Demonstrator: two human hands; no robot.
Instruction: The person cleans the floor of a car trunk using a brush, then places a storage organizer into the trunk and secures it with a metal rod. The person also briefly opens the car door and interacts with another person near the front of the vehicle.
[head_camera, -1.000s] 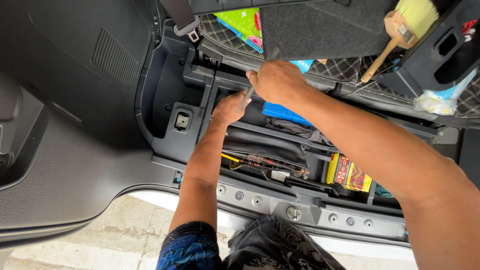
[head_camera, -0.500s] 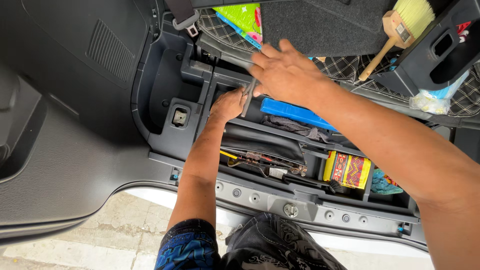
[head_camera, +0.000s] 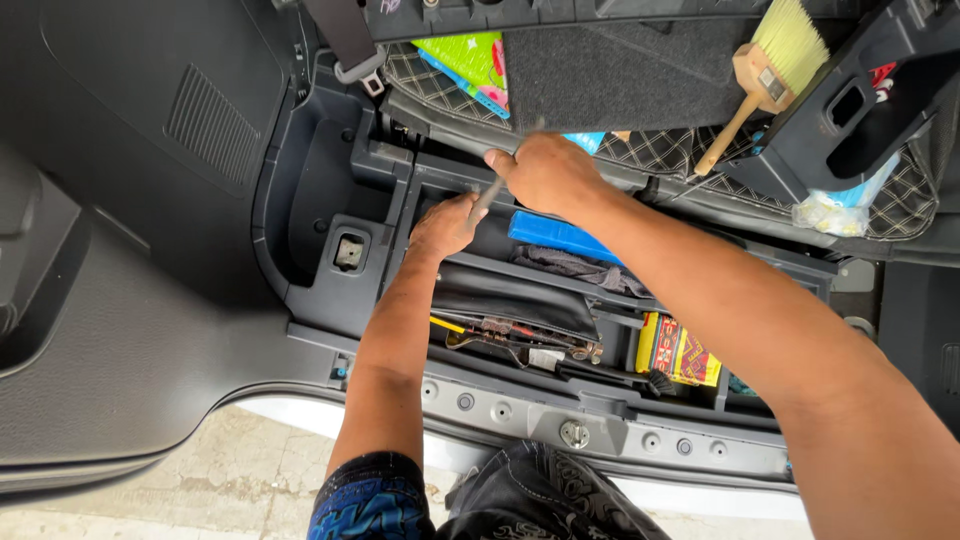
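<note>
The right hand (head_camera: 545, 172) is closed around a thin, dark grey rod (head_camera: 492, 192) — a slim metal bar slanting down and left from the fist. Its lower end meets the left hand (head_camera: 445, 226), whose fingers curl at the tip; whether they pinch it I cannot tell. Both hands sit over the open black storage compartment (head_camera: 330, 215) in the car's rear floor — a blue flat pack (head_camera: 560, 237) just beside them, a wooden brush (head_camera: 765, 75) on the quilted mat (head_camera: 660, 150) beyond.

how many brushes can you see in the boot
1: a wooden-handled brush with pale bristles lies on the quilted mat at the upper right, beyond the right hand. Others may be hidden.
</note>
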